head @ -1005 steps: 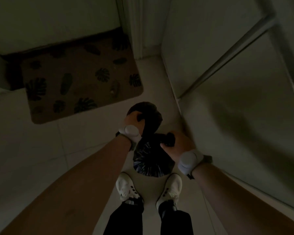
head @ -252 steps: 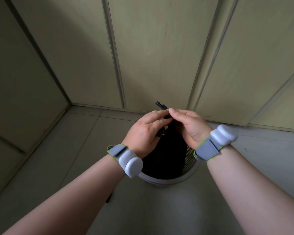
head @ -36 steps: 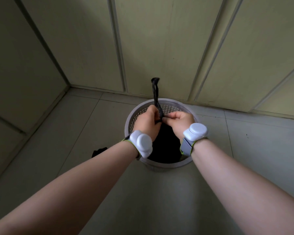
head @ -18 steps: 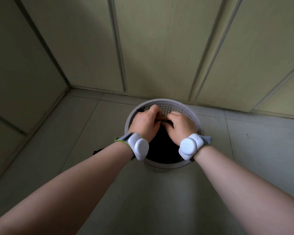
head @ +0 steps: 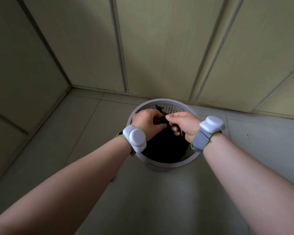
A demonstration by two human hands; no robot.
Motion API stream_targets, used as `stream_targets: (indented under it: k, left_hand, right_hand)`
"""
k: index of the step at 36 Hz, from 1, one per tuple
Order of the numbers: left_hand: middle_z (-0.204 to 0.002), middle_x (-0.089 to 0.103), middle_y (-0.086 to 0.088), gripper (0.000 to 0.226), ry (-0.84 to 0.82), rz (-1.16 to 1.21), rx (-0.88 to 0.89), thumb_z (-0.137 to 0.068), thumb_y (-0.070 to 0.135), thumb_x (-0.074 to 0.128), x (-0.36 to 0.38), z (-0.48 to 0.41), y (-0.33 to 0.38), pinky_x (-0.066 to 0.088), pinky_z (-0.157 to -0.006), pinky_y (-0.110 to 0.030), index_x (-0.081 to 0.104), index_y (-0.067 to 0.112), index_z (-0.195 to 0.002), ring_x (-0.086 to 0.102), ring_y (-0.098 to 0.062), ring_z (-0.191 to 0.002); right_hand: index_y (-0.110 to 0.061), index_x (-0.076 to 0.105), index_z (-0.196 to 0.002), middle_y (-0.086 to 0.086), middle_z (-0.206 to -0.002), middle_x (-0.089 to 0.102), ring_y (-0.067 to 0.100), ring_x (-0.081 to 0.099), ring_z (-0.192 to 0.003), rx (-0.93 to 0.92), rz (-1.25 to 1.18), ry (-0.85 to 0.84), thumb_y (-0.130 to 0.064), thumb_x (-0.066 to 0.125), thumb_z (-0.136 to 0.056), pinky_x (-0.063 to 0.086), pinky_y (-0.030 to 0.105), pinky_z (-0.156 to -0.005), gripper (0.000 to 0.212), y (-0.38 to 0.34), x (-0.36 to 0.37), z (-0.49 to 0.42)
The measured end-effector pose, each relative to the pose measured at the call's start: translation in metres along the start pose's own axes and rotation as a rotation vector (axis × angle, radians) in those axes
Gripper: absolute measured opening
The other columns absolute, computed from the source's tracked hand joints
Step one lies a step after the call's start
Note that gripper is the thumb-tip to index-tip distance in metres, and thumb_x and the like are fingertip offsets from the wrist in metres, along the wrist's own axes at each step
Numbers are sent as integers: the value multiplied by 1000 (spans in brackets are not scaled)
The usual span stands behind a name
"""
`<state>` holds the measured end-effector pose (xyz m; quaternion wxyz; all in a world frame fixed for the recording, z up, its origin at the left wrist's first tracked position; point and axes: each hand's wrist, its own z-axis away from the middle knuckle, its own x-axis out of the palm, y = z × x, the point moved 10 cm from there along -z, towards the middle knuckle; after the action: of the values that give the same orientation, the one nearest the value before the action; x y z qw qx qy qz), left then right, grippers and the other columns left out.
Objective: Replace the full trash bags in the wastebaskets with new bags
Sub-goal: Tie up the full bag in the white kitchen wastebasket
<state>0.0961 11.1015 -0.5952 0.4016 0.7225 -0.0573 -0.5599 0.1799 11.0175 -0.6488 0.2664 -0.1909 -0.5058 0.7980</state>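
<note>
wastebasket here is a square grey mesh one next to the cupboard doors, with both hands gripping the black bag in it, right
Not quite: the wastebasket is round, not square, as the head view shows. The rest holds: it is grey mesh, it stands next to the cupboard doors, and the left hand and right hand both grip the black bag in it.

The wastebasket stands before the panelled wall — the bag inside it, both hands above.
</note>
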Motion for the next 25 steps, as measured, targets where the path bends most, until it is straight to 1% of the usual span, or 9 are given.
stream_targets:
  k: [3, 6, 9, 12, 13, 15, 18, 22, 25]
  left_hand:
    - [-86, 67, 5, 15, 91, -89, 5, -80, 34, 66, -10, 0, 0, 44, -83, -32, 64, 20, -83, 60, -19, -87]
    - [-85, 67, 4, 17, 86, -204, 37, -83, 39, 61, -10, -1, 0, 34, -81, -30, 59, 22, -79, 58, -20, -88]
    - [-84, 65, 5, 18, 23, -265, 39, -86, 40, 57, -3, -1, -1, 28, -81, -30, 56, 23, -79, 57, -19, -89]
    - [-76, 59, 7, 17, -73, -239, 31, -86, 37, 55, 3, 0, -1, 30, -80, -28, 53, 24, -76, 57, -19, -84]
    - [-75, 58, 8, 16, -101, -216, 30, -86, 36, 55, 4, 0, -2, 32, -79, -28, 53, 25, -76, 56, -19, -82]
    - [-73, 57, 8, 14, -132, -182, 32, -84, 33, 56, 4, 0, -2, 36, -76, -28, 52, 24, -74, 54, -18, -78]
    - [-69, 55, 6, 14, -164, -137, 26, -83, 27, 55, 5, 2, -4, 41, -71, -30, 50, 24, -70, 54, -20, -75]
    - [-64, 50, 8, 16, -288, -107, 25, -85, 21, 53, 12, 5, -3, 38, -61, -25, 50, 21, -69, 48, -15, -68]
    - [-68, 50, 4, 13, -432, -140, 31, -87, 18, 51, 18, 11, -10, 37, -60, -21, 52, 15, -74, 45, -12, -66]
  right_hand:
    - [-14, 54, -71, 2, -63, 46, 8, 34, -44, -3, 16, -25, -8, 51, -94, 22, 14, -37, 24, 0, 5, 2]
    - [-15, 58, -79, 2, -65, 51, 7, 36, -45, -9, 64, -34, -4, 48, -94, 23, 14, -36, 21, -1, 6, 4]
    - [-18, 60, -82, 1, -65, 54, 3, 38, -41, -54, 179, -62, -1, 48, -93, 26, 14, -36, 24, -7, 4, 5]
    - [-14, 64, -86, -4, -59, 59, -1, 42, -35, -141, 342, -65, -1, 56, -89, 32, 10, -39, 16, -17, 1, 7]
    - [-14, 65, -84, -8, -55, 60, -3, 45, -36, -176, 417, -45, -2, 61, -87, 35, 10, -42, 13, -22, -2, 8]
    - [-18, 66, -73, -12, -53, 60, -5, 50, -41, -249, 595, -6, -9, 69, -82, 39, 10, -49, 13, -29, -6, 10]
    - [-16, 68, -70, -14, -57, 56, -1, 50, -49, -340, 791, 68, -21, 73, -78, 34, 9, -49, 11, -36, -10, 15]
    - [-12, 69, -73, -10, -67, 60, 7, 53, -65, -436, 851, 115, -26, 71, -80, 38, 23, -60, 16, -40, -14, 17]
    - [-11, 66, -71, -3, -72, 63, 15, 56, -70, -422, 877, 125, -26, 70, -82, 39, 27, -64, 19, -31, -23, 13]
